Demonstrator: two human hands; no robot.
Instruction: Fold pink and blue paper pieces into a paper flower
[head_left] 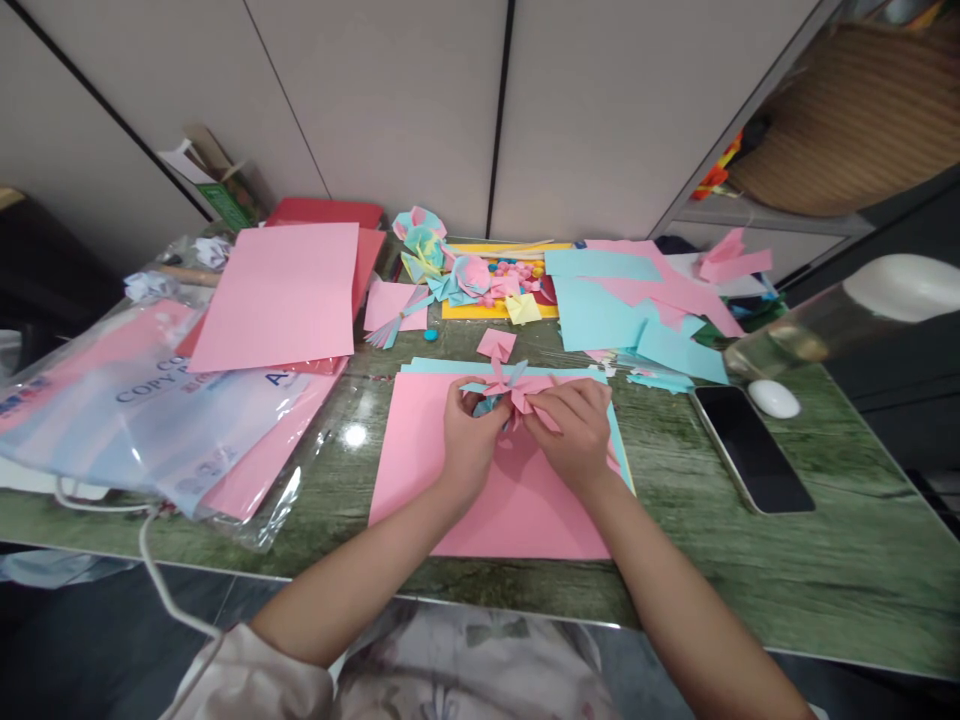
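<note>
Between my two hands is a folded paper flower with pink and light blue strips sticking out. My left hand is closed around its left side, thumb against the blue part. With bent fingers, my right hand pinches the pink folds on the other side. Both hands are over a stack of pink sheets, with light blue sheets showing at its edges. A small pink folded square lies just beyond the flower. The fingers hide part of the flower's underside.
Behind are finished paper flowers and a yellow tray with small coloured pieces. Blue offcuts lie to the right, near a phone, a white egg-shaped object and a clear bottle. A plastic paper bag lies left.
</note>
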